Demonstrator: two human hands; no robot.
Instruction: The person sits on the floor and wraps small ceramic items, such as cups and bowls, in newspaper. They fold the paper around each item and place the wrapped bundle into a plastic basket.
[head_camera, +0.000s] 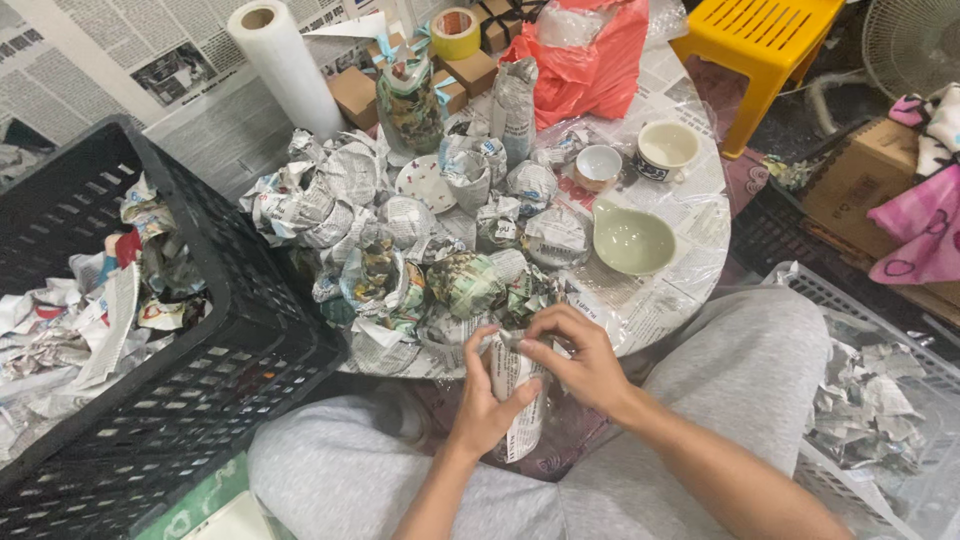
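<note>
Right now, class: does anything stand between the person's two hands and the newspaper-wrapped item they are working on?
Nothing visible does. The left hand grips the side of the newspaper-wrapped item directly, and the right hand pinches the paper at its top. Both touch it; the other wrapped bundles lie beyond, on the table.

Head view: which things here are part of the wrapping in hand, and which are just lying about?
In hand:
- newspaper-wrapped item, held by left hand and right hand
- wrapped bundles on the round table
- unwrapped green bowl, small cups
- black crate of crumpled paper

Lying about:
- yellow stool
- tape roll
- red bag
- fan
</note>
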